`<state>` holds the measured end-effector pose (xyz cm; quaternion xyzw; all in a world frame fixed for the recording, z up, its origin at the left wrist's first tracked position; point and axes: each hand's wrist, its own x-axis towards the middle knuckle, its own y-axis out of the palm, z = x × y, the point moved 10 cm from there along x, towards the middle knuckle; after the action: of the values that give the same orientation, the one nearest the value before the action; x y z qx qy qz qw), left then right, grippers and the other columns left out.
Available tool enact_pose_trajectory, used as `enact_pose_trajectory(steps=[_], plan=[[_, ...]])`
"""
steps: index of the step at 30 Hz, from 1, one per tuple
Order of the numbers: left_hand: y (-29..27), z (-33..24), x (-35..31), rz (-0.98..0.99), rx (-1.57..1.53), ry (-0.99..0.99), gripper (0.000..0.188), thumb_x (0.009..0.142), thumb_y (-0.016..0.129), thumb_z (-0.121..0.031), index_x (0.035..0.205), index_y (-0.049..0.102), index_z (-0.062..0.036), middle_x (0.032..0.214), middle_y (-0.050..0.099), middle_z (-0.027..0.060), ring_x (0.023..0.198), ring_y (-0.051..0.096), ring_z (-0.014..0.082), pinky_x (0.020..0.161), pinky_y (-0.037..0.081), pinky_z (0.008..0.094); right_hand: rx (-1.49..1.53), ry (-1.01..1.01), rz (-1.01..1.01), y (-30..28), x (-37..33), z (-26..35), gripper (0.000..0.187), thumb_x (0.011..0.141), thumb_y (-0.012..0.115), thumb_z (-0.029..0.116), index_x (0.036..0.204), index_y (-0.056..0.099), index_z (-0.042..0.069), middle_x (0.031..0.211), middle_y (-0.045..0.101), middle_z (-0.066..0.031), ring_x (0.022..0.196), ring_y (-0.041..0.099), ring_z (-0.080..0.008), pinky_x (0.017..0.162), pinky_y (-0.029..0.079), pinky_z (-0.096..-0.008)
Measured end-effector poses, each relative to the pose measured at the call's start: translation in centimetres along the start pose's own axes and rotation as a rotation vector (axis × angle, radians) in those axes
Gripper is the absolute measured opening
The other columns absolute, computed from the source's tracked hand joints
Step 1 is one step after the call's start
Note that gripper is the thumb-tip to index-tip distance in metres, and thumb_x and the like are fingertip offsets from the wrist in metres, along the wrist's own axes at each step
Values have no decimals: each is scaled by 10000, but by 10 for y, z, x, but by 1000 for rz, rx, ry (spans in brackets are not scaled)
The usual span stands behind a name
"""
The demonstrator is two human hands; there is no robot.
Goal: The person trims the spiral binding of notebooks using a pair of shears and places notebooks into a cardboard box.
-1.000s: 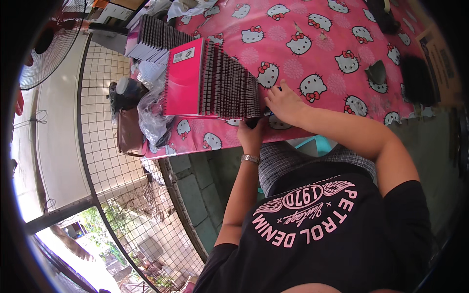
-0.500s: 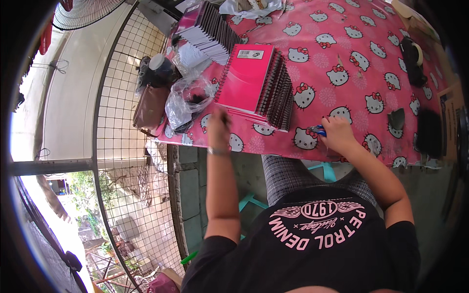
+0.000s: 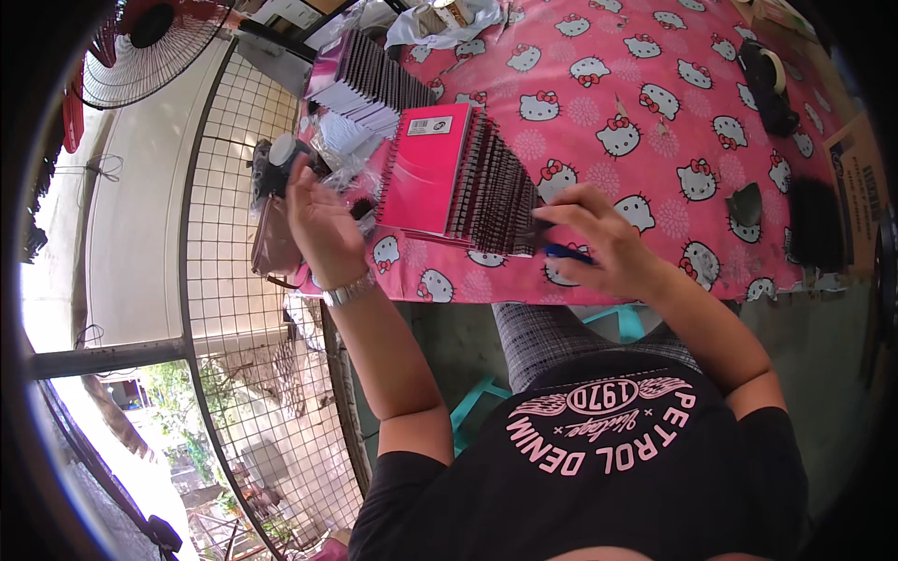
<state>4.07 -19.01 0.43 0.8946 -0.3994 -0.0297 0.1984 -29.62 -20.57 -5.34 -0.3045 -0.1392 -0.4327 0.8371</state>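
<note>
A stack of pink spiral notebooks (image 3: 426,178) with dark wire coils stands near the table's front edge. My right hand (image 3: 603,243) is just right of the stack, holding small blue-handled pliers (image 3: 568,253); their dark tip points at the coils, and I cannot tell whether it touches them. My left hand (image 3: 323,229) is raised left of the stack, fingers stretched out and holding nothing. Behind it lies a clear plastic bag (image 3: 346,173), partly hidden by the hand. A brown pouch (image 3: 273,238) is beside my left wrist.
More spiral notebooks (image 3: 369,84) are stacked at the far left. A jar with a pale lid (image 3: 285,150) stands by the wire mesh (image 3: 224,187). On the right of the patterned pink tablecloth (image 3: 599,178) are a tape roll (image 3: 773,70), a dark flat piece (image 3: 745,205) and a cardboard box (image 3: 856,187).
My left hand has moved left, away from the stack's front, and opened. My right hand has moved left and up with the pliers, close to the coils. The view has shifted slightly.
</note>
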Motion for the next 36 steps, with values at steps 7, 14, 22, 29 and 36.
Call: enact_pose_trajectory(steps=[7, 14, 22, 29, 36], plan=[[133, -15, -73, 677, 1160, 476, 328, 803, 790, -244, 1026, 625, -67, 1449, 483, 199, 1372, 432, 332, 1177, 199, 512, -3, -192, 13, 22, 35, 41, 509, 759, 796, 199, 1229, 619, 113, 1147, 572, -106, 1075, 561, -311, 980, 419, -441], [131, 8, -74, 778, 1130, 345, 377, 750, 819, -249, 984, 595, -57, 1441, 485, 222, 1354, 443, 383, 1162, 217, 507, -26, -199, -35, 22, 30, 42, 491, 765, 793, 202, 1218, 622, 119, 1130, 577, -104, 1058, 566, -312, 968, 423, -448], [139, 10, -77, 830, 1138, 354, 305, 795, 788, -104, 1009, 580, -37, 1481, 445, 182, 1395, 405, 282, 1107, 347, 379, 305, 39, 85, 33, 29, 22, 407, 808, 764, 192, 1173, 634, 66, 1099, 599, -133, 983, 615, -319, 864, 488, -405], [140, 9, -83, 858, 1187, 385, 436, 721, 818, -210, 1055, 571, -76, 1465, 437, 206, 1332, 421, 406, 1084, 342, 496, 137, -16, 99, 21, 34, 29, 326, 855, 711, 196, 1127, 644, 27, 1078, 666, -142, 981, 642, -317, 815, 503, -392], [146, 11, -87, 909, 1310, 429, 481, 660, 767, -135, 1078, 535, -82, 1431, 430, 209, 1352, 384, 428, 1093, 335, 515, 185, 270, 358, 28, 40, 19, 342, 860, 716, 225, 1137, 644, 37, 1075, 663, -120, 1007, 622, -296, 876, 470, -391]])
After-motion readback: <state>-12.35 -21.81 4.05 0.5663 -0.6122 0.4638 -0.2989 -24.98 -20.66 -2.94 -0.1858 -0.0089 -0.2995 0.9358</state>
